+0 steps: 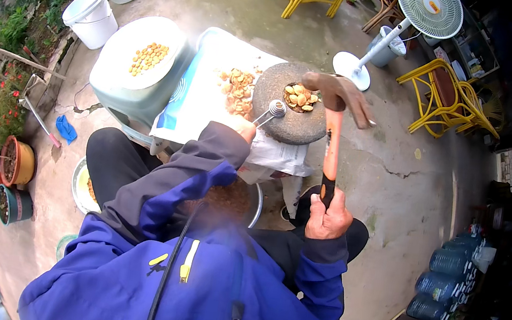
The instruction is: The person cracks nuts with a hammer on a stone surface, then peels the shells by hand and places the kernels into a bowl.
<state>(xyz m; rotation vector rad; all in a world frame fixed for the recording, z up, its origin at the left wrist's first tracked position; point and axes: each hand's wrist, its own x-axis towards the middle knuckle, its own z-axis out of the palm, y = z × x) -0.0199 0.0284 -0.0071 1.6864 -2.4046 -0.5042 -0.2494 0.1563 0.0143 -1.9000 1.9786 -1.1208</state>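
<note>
My right hand (329, 215) grips a claw hammer (333, 145) by its black and orange handle; the rusty head is raised over the right side of a round stone mortar (270, 82). Apricot-like pits in shells (301, 97) fill the mortar's hollow. With my left hand (241, 128) I hold the wire handle of a small coiled metal tool (277, 108), whose coil rests on or just above the stone beside the hollow. Cracked shells (238, 91) are heaped left of the mortar on a white sack (211, 54). Light brown kernels (148, 59) lie on a white lid farther left.
The lid (121, 43) tops a grey-green tub. A metal basin (258, 203) with brown contents sits between my legs, and a white bowl (78, 186) is by my left knee. A pedestal fan (369, 59), yellow-framed chairs (440, 103) and a white bucket (92, 20) stand around.
</note>
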